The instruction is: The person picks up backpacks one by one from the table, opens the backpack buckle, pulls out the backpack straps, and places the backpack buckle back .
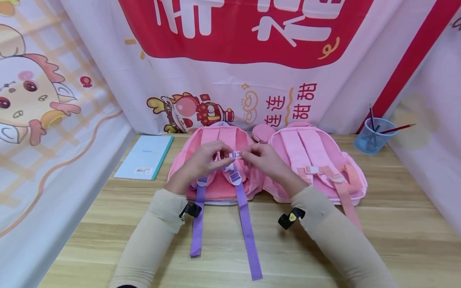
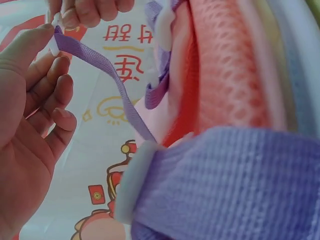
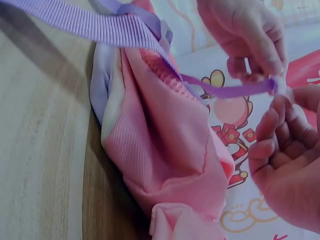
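Both hands meet over a pink backpack (image 1: 180, 172) with purple straps, which lies with its shoulder straps up. Between them is a small white buckle (image 1: 235, 155) on a thin purple strap (image 2: 95, 59). My left hand (image 1: 210, 158) pinches one side of the buckle between thumb and index finger. From the other side my right hand (image 1: 264, 160) pinches it with its fingertips. The left wrist view shows the thin strap running from the buckle down to the backpack. Whether the buckle's halves are joined cannot be made out. Two wide purple webbing tails (image 1: 248, 236) hang toward the table's front.
A second pink backpack (image 1: 317, 160) with a fastened white chest buckle lies close on the right. At the left is a light blue notebook (image 1: 144, 157). A blue mesh cup (image 1: 373, 138) with pencils stands at the back right of the wooden table (image 1: 306, 260).
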`<state>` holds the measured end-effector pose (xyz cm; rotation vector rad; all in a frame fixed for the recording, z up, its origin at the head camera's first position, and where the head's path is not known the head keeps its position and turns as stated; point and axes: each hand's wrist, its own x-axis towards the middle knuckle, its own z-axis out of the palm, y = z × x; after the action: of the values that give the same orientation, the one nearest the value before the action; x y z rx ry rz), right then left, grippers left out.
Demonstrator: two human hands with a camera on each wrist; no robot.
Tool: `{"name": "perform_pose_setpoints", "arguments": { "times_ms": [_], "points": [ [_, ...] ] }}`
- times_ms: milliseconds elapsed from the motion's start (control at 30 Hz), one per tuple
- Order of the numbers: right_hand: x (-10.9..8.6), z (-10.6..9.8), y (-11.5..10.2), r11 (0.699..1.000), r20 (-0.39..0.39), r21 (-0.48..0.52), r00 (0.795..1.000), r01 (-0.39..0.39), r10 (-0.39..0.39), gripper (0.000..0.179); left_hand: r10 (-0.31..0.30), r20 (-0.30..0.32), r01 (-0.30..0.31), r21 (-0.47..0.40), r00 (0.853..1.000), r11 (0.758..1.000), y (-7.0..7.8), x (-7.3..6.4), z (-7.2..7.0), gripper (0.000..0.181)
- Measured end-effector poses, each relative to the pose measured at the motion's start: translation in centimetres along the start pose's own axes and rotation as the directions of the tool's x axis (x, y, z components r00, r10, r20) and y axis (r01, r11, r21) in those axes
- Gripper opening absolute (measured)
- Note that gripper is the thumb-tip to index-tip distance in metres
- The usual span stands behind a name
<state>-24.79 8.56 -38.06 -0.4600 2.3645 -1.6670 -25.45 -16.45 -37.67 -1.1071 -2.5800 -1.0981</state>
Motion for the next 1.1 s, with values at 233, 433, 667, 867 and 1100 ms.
{"name": "perform_pose_setpoints", "arguments": {
  "times_ms": [233,433,667,867,1100],
  "points": [
    [-0.4,-0.2,0.3,0.988,-0.059,-0.12,0.994,-0.101,0.095,0.024,-0.153,0.131,0.149,0.041,0.979,0.988,-1.2,-0.5,0.3,0.031],
    [-0.8,-0.8,1.4,0.964,-0.102,-0.227,0.988,-0.138,0.117,0.021,-0.255,0.261,0.23,0.123,0.931,0.965,-2.2,-0.9,0.6,0.026],
    [-1.4,-1.2,1.9,0.928,-0.095,-0.306,0.977,-0.213,0.193,0.028,-0.301,0.271,0.274,0.132,0.914,0.953,-2.8,-1.3,0.9,0.021],
    [-1.5,-1.5,2.4,0.907,-0.088,-0.335,0.967,-0.255,0.24,0.03,-0.312,0.275,0.292,0.115,0.909,0.95,-2.8,-1.4,1.0,0.02],
    [-2.5,-2.6,2.0,0.909,-0.046,-0.336,0.968,-0.246,0.245,0.035,-0.251,0.252,0.247,0.051,0.935,0.968,-2.3,-0.9,1.2,0.016]
  ]
}}
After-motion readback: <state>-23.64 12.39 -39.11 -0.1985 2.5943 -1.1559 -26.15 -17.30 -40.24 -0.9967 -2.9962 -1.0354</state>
